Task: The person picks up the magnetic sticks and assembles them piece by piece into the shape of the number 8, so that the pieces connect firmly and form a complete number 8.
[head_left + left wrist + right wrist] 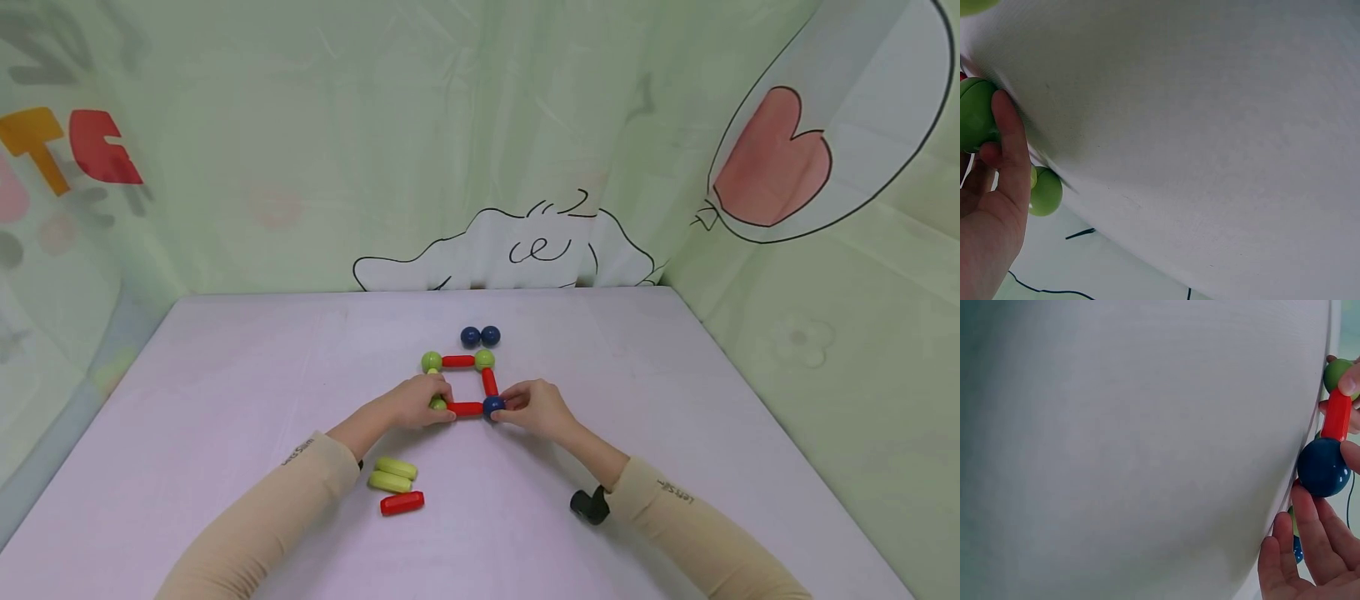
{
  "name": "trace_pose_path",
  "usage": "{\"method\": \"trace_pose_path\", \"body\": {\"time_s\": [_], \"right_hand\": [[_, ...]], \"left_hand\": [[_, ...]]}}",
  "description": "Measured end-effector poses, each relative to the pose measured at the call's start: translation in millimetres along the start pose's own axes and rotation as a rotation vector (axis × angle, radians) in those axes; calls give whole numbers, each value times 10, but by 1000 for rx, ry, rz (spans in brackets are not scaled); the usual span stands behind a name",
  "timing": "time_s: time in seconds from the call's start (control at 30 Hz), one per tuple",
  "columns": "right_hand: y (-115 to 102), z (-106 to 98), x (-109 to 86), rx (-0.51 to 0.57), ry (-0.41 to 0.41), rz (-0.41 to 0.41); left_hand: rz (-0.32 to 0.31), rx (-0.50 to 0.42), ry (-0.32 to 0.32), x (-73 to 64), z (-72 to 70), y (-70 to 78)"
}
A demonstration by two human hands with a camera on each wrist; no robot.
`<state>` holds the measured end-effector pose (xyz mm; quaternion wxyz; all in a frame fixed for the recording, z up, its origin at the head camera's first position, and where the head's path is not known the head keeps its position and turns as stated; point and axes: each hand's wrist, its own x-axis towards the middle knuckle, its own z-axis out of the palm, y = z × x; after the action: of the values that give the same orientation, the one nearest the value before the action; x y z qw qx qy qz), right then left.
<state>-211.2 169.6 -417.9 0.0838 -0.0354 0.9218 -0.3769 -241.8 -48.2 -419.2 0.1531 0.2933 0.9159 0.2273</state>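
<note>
A four-sided frame of toy rods and balls lies on the table. Its far side is a red rod point(459, 361) between two green balls, and another red rod point(490, 382) forms the right side. My left hand point(417, 402) grips the near-left green ball point(977, 115) and partly covers the yellow-green left rod. With thumb and fingers, my right hand point(542, 408) pinches the blue ball point(1323, 467) at the near-right corner. Between the two hands runs the near red rod point(467, 409), its end touching the blue ball.
Two loose blue balls point(480, 337) sit touching beyond the frame. Nearer me, by the left forearm, lie two yellow-green rods point(393, 475) and a loose red rod point(402, 503). A black device point(590, 506) is on the right wrist. A printed curtain point(300, 167) stands behind the table.
</note>
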Motion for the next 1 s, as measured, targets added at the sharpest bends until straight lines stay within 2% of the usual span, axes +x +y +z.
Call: {"method": "trace_pose_path", "body": {"time_s": [0.27, 0.5, 0.67, 1.0], "right_hand": [[-20, -21, 0, 15, -22, 27], [-28, -62, 52, 32, -31, 103], [-31, -75, 114, 44, -28, 111], [-67, -42, 272, -17, -40, 164]], "left_hand": [[1, -9, -2, 5, 0, -8], [17, -12, 1, 13, 3, -20], [0, -21, -6, 14, 6, -24], [18, -24, -5, 23, 17, -45]]}}
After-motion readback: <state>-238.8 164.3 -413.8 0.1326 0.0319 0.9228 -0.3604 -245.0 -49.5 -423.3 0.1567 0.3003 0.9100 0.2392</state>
